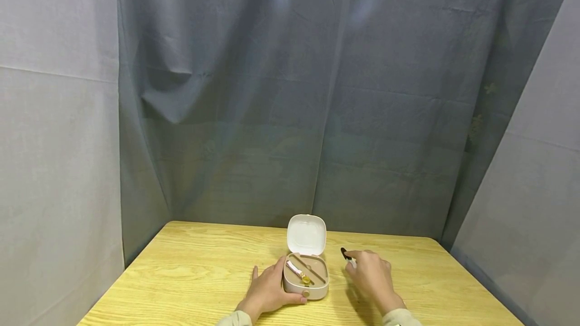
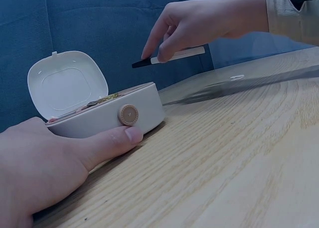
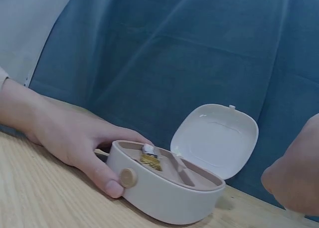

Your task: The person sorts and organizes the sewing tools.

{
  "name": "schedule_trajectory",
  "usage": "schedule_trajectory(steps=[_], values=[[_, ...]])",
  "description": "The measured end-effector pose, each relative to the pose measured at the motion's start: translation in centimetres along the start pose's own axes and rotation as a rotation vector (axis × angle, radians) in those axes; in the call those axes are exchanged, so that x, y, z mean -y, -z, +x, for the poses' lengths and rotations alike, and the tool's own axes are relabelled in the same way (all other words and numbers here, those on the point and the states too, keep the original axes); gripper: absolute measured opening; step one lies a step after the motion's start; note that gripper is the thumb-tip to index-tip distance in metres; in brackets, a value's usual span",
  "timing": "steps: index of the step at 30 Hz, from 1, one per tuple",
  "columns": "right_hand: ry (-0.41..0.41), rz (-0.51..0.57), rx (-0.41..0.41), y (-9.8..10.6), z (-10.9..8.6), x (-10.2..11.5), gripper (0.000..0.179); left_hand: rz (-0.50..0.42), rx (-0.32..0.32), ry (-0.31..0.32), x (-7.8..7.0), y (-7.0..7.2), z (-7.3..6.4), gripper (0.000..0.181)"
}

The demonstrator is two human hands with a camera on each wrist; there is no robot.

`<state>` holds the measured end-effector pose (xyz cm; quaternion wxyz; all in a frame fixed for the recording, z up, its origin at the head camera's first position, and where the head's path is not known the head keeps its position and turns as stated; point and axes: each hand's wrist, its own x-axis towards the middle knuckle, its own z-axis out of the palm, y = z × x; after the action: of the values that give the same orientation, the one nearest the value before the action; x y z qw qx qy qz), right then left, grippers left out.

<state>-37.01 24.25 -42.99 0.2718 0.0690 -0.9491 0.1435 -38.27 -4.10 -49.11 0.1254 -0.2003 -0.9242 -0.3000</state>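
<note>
A small white jewellery box (image 1: 318, 293) stands on the table with its lid (image 1: 306, 235) raised. My left hand (image 1: 269, 288) holds the box from the left, its thumb against the front near the round tan knob (image 2: 128, 114). In the tan, divided inside lies a watch-like piece (image 1: 305, 279) with a gold round part and a white-pink strap. To the right of the box, my right hand (image 1: 372, 274) pinches a slim white stick (image 2: 185, 54) with a black end (image 2: 141, 63), held above the table. The right wrist view hides most of that stick.
The wooden table (image 1: 204, 260) has a rounded back edge just behind the box. A small white flat object (image 2: 237, 77) lies on it to the right in the left wrist view. Grey curtains (image 1: 249, 114) hang behind and along both sides.
</note>
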Motion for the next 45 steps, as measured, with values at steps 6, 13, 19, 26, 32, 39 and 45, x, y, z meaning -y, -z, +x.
schedule_trajectory(steps=[6,13,19,26,32,39,45], values=[[0.030,-0.001,-0.011,-0.4,0.0,0.6,0.028,0.000,-0.003,-0.004,0.1,-0.2,0.1,0.123],[0.058,0.016,-0.037,-0.5,-0.1,1.7,0.027,-0.013,0.003,0.006,0.3,-0.2,0.3,0.122],[0.110,0.047,-0.054,-1.1,-0.1,3.2,0.026,0.003,-0.003,-0.001,0.3,-0.2,0.2,0.125],[0.170,0.058,-0.032,-1.7,-0.1,4.6,0.026,0.013,-0.011,-0.010,0.3,-0.3,0.2,0.124],[0.191,0.089,-0.022,-1.8,-0.2,5.1,0.027,0.013,-0.018,-0.018,0.3,-0.3,0.2,0.122],[0.224,0.151,0.003,-1.9,0.0,5.1,0.031,0.026,-0.024,-0.025,0.2,-0.2,0.2,0.122],[0.238,0.221,0.051,-2.2,0.2,5.2,0.032,0.026,-0.024,-0.021,0.2,-0.3,0.2,0.122]])
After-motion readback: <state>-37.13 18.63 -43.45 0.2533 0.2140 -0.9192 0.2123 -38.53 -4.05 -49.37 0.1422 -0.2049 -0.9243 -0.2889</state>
